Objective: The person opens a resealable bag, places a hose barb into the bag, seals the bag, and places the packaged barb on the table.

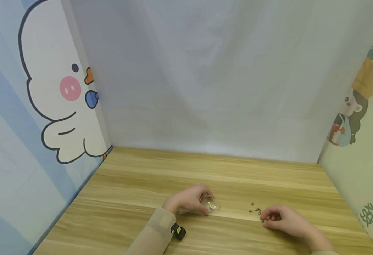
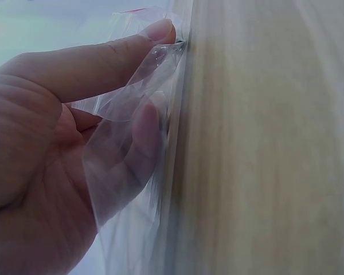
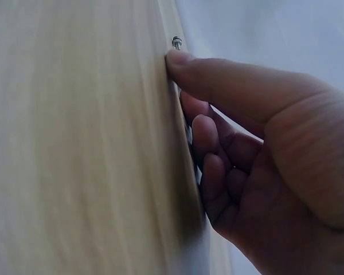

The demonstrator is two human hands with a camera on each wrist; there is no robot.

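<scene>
My left hand (image 1: 191, 200) holds a clear plastic bag (image 1: 212, 205) low over the table, thumb and fingers bent around its mouth. In the left wrist view the bag (image 2: 123, 172) hangs partly over the fingers; something small and shiny shows in it from the head view. Toward the right, my right hand (image 1: 283, 221) rests at the tabletop with thumb and forefinger about a small metal screw (image 1: 262, 221). The right wrist view shows a screw (image 3: 176, 42) just past the thumb tip. Several more small screws (image 1: 257, 209) lie loose beside those fingertips.
The wood-grain table (image 1: 142, 170) meets a pale grey backdrop (image 1: 205, 88) behind. Printed panels with cartoon figures stand at the left (image 1: 52, 106) and right (image 1: 352, 170). A small black device (image 1: 178, 231) sits at my left wrist.
</scene>
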